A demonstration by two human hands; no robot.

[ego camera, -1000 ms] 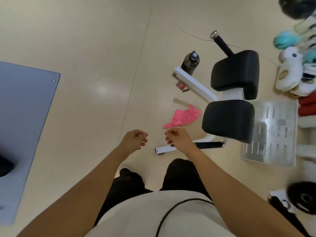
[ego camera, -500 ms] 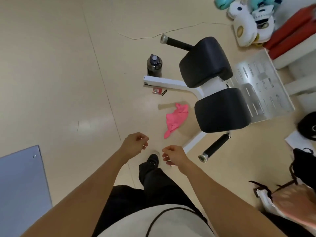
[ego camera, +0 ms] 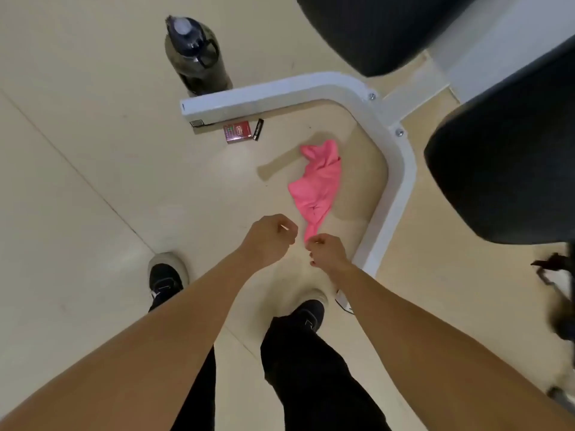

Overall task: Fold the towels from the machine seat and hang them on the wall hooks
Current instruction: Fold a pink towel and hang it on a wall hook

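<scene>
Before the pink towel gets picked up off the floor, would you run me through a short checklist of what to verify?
1. Towel located: ok. The pink towel lies crumpled on the floor, inside the bend of the white frame.
2. Left hand free: ok, loosely curled, holding nothing.
3. Right hand free: cannot tell; it sits at the towel's near tip, contact unclear.
4. Path clear: ok. The bottle and small red box sit well beyond the towel.
5. Towel clear of the frame: ok, none of it lies under the tube.
</scene>
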